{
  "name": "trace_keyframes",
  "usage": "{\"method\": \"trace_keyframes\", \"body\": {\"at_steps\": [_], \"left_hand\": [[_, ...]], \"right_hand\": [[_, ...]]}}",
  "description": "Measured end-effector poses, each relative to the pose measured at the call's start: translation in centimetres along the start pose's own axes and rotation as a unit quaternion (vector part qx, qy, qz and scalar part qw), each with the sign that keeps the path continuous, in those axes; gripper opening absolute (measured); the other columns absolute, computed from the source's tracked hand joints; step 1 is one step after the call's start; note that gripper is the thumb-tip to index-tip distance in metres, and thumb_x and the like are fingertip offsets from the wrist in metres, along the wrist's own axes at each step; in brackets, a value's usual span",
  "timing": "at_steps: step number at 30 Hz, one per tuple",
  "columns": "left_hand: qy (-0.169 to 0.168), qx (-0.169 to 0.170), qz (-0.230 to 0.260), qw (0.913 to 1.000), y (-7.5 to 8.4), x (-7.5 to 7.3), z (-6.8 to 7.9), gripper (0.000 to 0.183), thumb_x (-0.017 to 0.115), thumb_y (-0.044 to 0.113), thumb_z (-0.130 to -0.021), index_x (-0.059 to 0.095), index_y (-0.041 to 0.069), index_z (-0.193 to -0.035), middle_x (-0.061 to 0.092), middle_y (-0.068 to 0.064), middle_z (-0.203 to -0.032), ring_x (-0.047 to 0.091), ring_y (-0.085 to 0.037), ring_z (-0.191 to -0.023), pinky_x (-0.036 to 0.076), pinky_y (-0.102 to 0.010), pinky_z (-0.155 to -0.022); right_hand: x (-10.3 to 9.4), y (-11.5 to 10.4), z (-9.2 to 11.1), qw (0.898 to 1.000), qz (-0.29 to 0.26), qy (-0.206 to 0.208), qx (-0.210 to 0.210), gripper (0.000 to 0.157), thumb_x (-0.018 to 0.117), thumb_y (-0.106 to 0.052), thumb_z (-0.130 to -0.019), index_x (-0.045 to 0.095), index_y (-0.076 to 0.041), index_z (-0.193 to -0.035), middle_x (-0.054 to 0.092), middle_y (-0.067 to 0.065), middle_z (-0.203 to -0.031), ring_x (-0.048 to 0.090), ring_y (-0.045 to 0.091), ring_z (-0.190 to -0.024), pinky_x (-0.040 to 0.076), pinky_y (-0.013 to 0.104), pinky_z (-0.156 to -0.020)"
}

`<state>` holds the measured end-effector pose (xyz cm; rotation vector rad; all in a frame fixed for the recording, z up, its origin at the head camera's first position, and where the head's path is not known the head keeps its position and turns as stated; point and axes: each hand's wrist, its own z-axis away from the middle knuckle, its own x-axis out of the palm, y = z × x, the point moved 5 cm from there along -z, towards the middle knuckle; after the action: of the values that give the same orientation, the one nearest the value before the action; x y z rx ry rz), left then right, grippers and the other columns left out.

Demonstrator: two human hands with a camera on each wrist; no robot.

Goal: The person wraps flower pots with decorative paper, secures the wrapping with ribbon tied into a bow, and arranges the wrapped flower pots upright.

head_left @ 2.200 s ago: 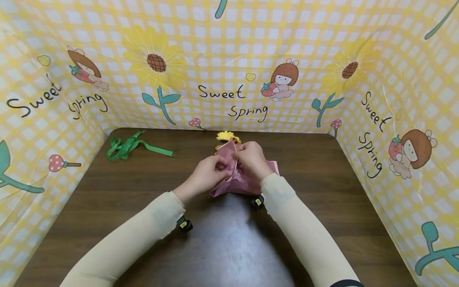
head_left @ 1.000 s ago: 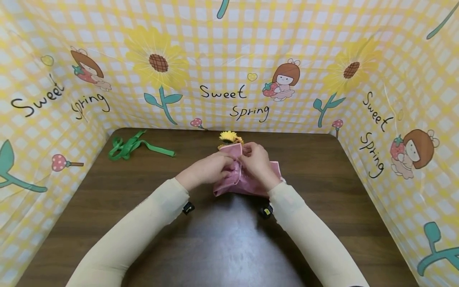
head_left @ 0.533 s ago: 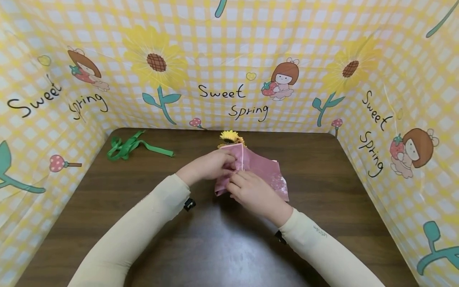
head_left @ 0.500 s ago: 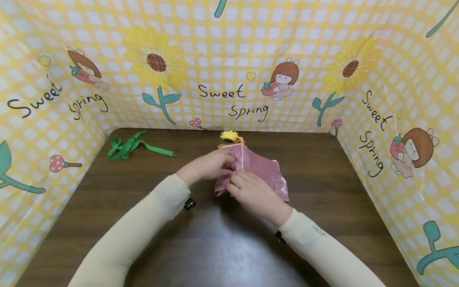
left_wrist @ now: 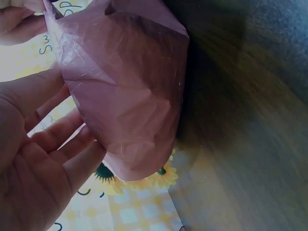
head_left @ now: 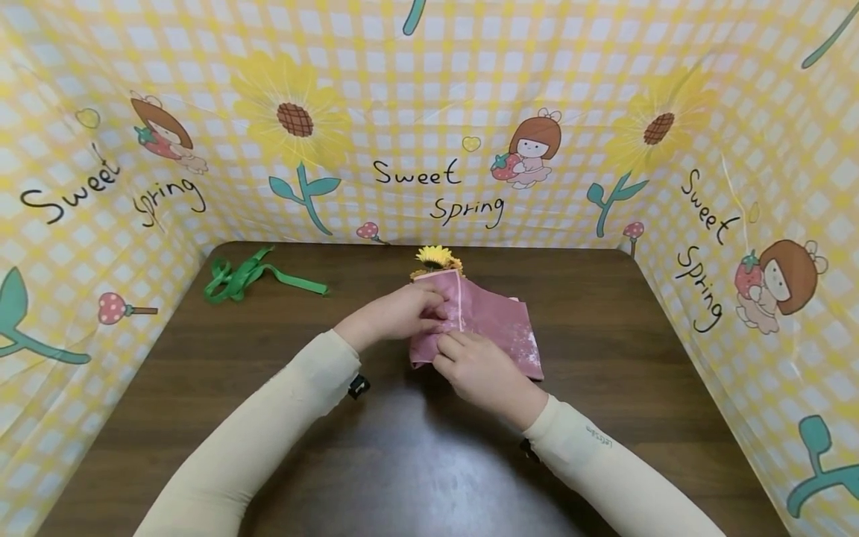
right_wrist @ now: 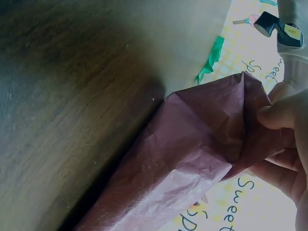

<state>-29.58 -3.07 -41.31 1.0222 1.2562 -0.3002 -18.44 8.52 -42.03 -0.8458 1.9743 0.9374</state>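
Pink wrapping paper [head_left: 499, 321] is folded round a small bunch of yellow artificial flowers [head_left: 435, 257], whose heads stick out at the far end. On the upper left of the paper lies my left hand [head_left: 399, 313]; in the left wrist view its fingers [left_wrist: 82, 163] reach out with their tips against the paper [left_wrist: 125, 96]. My right hand [head_left: 483, 373] is at the near edge of the wrap. The right wrist view shows its thumb [right_wrist: 276, 115] and fingers pinching a corner of the paper [right_wrist: 192, 134]. The flower stems are hidden inside.
A loosely bunched green ribbon [head_left: 241, 276] lies at the back left of the dark wooden table [head_left: 349, 477]. A yellow checked cloth [head_left: 416, 97] with printed flowers stands as walls at the back and both sides.
The right hand has come down from the paper's top to its near edge. The left hand now lies across the folded flap, whose pale-edged border runs straight; the right side of the paper is uncovered.
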Motion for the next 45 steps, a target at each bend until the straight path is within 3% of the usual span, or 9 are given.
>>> {"method": "trace_keyframes", "body": {"at_steps": [9, 19, 23, 25, 27, 30, 35, 40, 45], "left_hand": [[-0.007, -0.009, -0.019, 0.9998, -0.2, -0.7, 0.1, 0.009, 0.076, 0.018, -0.093, 0.069, 0.014, -0.091, 0.056, 0.000, -0.105, 0.054, -0.014, -0.093, 0.048, -0.031, -0.084], [-0.007, 0.001, -0.024, 0.9997, 0.1, -0.4, 0.0, 0.009, 0.074, 0.016, -0.095, 0.069, 0.009, -0.094, 0.063, -0.010, -0.128, 0.060, -0.022, -0.114, 0.050, -0.038, -0.099], [-0.001, 0.010, -0.050, 0.9987, 0.7, -0.4, 0.2, 0.009, 0.073, 0.015, -0.095, 0.069, 0.007, -0.094, 0.063, -0.009, -0.115, 0.058, -0.022, -0.106, 0.049, -0.038, -0.096], [0.004, 0.015, -0.060, 0.9981, 0.9, -0.3, 0.3, 0.008, 0.073, 0.015, -0.095, 0.070, 0.008, -0.094, 0.061, -0.007, -0.108, 0.056, -0.020, -0.100, 0.049, -0.037, -0.094], [0.013, 0.020, -0.066, 0.9975, 1.1, -0.2, 0.4, 0.007, 0.074, 0.014, -0.095, 0.071, 0.009, -0.094, 0.061, -0.007, -0.105, 0.055, -0.020, -0.099, 0.049, -0.037, -0.092], [0.026, 0.018, -0.077, 0.9965, 1.1, 0.0, 0.7, 0.008, 0.074, 0.016, -0.094, 0.070, 0.010, -0.096, 0.059, -0.007, -0.105, 0.055, -0.019, -0.097, 0.050, -0.036, -0.091], [0.038, -0.015, -0.079, 0.9960, 0.8, 0.0, 1.8, 0.012, 0.075, 0.023, -0.095, 0.068, 0.013, -0.097, 0.056, -0.005, -0.107, 0.053, -0.018, -0.094, 0.050, -0.034, -0.087], [0.051, -0.025, -0.080, 0.9952, 0.8, 0.0, 2.4, 0.016, 0.075, 0.027, -0.095, 0.068, 0.013, -0.097, 0.056, -0.005, -0.107, 0.053, -0.018, -0.093, 0.050, -0.034, -0.086], [0.056, -0.035, -0.103, 0.9924, 0.8, 0.3, 2.5, 0.018, 0.073, 0.032, -0.096, 0.066, 0.016, -0.095, 0.055, -0.004, -0.107, 0.051, -0.017, -0.094, 0.049, -0.033, -0.085]], "right_hand": [[0.9, -1.9, -1.6, 0.993, 0.095, -0.047, -0.053, 0.030, 0.042, -0.010, -0.103, 0.069, -0.011, -0.115, 0.064, 0.005, -0.110, 0.058, 0.025, -0.104, 0.048, 0.039, -0.095], [1.4, -2.7, -2.0, 0.987, 0.127, -0.042, -0.087, 0.016, 0.053, -0.014, -0.095, 0.067, -0.020, -0.089, 0.061, 0.001, -0.096, 0.058, 0.022, -0.090, 0.047, 0.032, -0.069], [0.0, -1.9, -1.8, 0.997, 0.055, -0.029, -0.037, 0.012, 0.061, -0.013, -0.093, 0.071, -0.019, -0.096, 0.064, 0.000, -0.100, 0.061, 0.021, -0.097, 0.053, 0.034, -0.081], [-0.9, -0.6, -1.5, 1.000, -0.014, -0.007, 0.021, 0.010, 0.066, -0.015, -0.093, 0.073, -0.017, -0.099, 0.067, 0.000, -0.101, 0.064, 0.021, -0.098, 0.054, 0.035, -0.087], [-1.7, 1.5, -0.7, 0.991, -0.082, 0.019, 0.109, 0.009, 0.069, -0.018, -0.092, 0.073, -0.016, -0.100, 0.068, 0.000, -0.097, 0.065, 0.020, -0.094, 0.056, 0.036, -0.085], [-1.5, 6.1, 1.9, 0.947, -0.158, 0.025, 0.279, 0.013, 0.068, -0.021, -0.094, 0.074, -0.014, -0.104, 0.070, 0.003, -0.100, 0.067, 0.023, -0.094, 0.056, 0.042, -0.084], [1.5, 12.1, 7.7, 0.822, -0.223, -0.086, 0.517, 0.043, 0.056, -0.038, -0.103, 0.067, -0.002, -0.124, 0.069, 0.019, -0.117, 0.066, 0.036, -0.109, 0.052, 0.053, -0.092], [4.8, 14.0, 11.1, 0.718, -0.329, -0.166, 0.590, 0.061, 0.050, -0.054, -0.103, 0.064, 0.004, -0.116, 0.067, 0.020, -0.108, 0.063, 0.031, -0.094, 0.052, 0.043, -0.080], [7.2, 14.4, 12.0, 0.592, -0.477, -0.104, 0.641, 0.045, 0.063, -0.047, -0.100, 0.063, -0.005, -0.084, 0.052, -0.004, -0.066, 0.050, 0.010, -0.058, 0.043, 0.025, -0.055]]}}
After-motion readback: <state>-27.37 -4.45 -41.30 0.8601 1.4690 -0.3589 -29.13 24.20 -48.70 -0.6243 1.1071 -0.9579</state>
